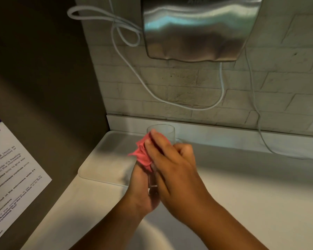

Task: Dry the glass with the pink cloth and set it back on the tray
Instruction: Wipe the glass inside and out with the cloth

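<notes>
A clear glass [163, 130] is held above the counter, tilted with its open rim pointing away from me. My left hand [140, 188] grips its lower part from underneath, near the base. A crumpled pink cloth [142, 154] is pressed against the left side of the glass. My right hand [172, 168] lies over the glass from the right, its fingers holding the cloth onto it. Most of the glass body is hidden by the hands. The white tray [101, 159] lies on the counter just beyond and left of the hands, and nothing on it is visible.
A steel hand dryer [197, 27] hangs on the brick wall above, with white cables [222, 87] looping down to the counter. A dark panel with a printed notice [13, 170] stands at the left. White counter [260, 186] extends to the right.
</notes>
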